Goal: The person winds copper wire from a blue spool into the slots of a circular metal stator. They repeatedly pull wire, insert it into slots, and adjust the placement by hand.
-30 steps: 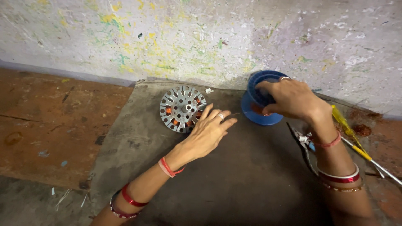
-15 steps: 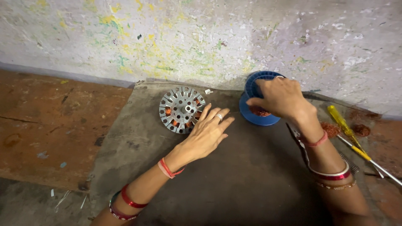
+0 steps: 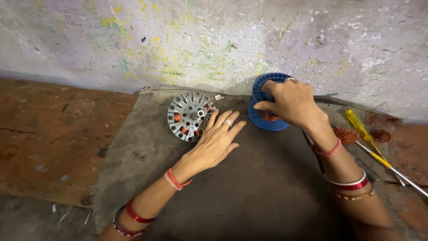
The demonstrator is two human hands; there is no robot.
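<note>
Head view: right hand [image 3: 292, 103] gripping blue wire spool [image 3: 267, 114] at one o'clock, left hand [image 3: 217, 142] flat, fingers spread, touching round metal stator [image 3: 189, 116] at eleven o'clock on grey mat [image 3: 249, 196].

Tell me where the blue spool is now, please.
In the head view the blue spool stands right of centre on the grey mat, near the wall, under the right hand and right of the round metal stator.

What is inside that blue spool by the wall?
Reddish copper wire shows inside the blue spool between its flanges. The right hand covers most of it, so how much wire remains stays hidden.
</note>
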